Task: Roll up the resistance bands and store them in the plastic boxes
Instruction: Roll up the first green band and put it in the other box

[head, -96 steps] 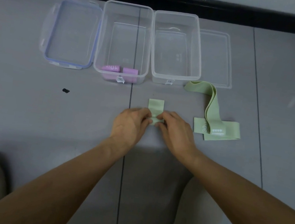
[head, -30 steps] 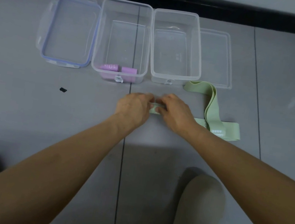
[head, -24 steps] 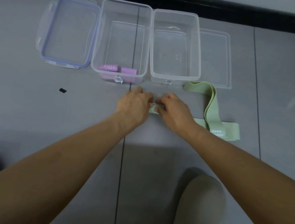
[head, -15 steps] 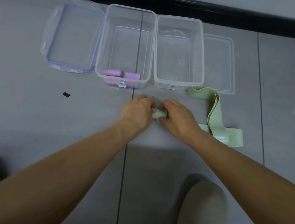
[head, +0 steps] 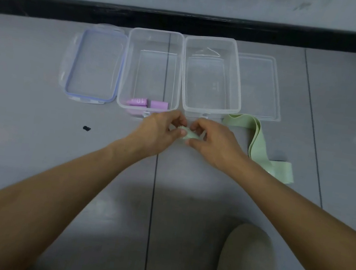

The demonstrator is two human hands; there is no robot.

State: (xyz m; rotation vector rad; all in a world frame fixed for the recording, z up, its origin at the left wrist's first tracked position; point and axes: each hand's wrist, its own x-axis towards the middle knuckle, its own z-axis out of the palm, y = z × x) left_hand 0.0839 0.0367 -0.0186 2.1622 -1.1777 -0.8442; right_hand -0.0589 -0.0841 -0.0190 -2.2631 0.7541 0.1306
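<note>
Centre frame: left hand (head: 157, 132) and right hand (head: 214, 144) close together, both pinching rolled green band (head: 187, 134), just below right box (head: 210, 112). In left box (head: 124, 70): pink rolls (head: 158, 104). Right of centre: loose green band (head: 260, 146).

I'm seeing the left clear rectangular plastic box (head: 124, 70) glossy and smooth, and the right clear rectangular plastic box (head: 237, 81) just as shiny. The blue-rimmed clear plastic lid (head: 95, 63) and the plain clear plastic lid (head: 259, 84) look equally slick. The pale green rolled band (head: 188, 134) reads matt and cloth-like, and so does the loose pale green flat band (head: 259, 146). The grey floor tiles (head: 23, 136) are smooth with a dull sheen.
</note>
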